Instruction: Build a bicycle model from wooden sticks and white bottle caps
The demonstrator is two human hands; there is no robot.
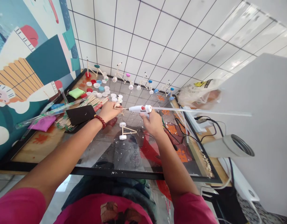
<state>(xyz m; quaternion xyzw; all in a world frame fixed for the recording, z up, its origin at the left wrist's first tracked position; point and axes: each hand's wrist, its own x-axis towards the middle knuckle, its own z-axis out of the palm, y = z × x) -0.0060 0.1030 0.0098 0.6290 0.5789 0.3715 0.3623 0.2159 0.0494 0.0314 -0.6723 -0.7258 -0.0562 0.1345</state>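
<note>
Two bare hands of yours come together around the middle of the frame, above a glass-topped table (pixel 99 171). Your left hand (pixel 108 111), just left of centre, has its fingertips pinched on a small wooden piece (pixel 117 107); its exact shape is too small and too covered for you to make out. Your right hand (pixel 154 123), just right of centre, has its fingers closed around a white glue gun (pixel 136 108). The gun lies nearly level, its nozzle pointing left, close to your left fingertips; whether it touches the piece, you cannot tell. A long clear glue stick (pixel 201 111) runs from its back end toward the right of the frame.

Below your hands, near the centre, a triangular stick frame (pixel 129 128) lies with a white wheel at each left corner. Along the table's far edge, from upper left to upper centre-right, stand four stick models (pixel 127 75) with cap wheels. Left of centre, you have loose bottle caps (pixel 101 88), wooden sticks (pixel 94 100) and a black card (pixel 80 115). A plastic bag (pixel 194 95) sits at upper right.
</note>
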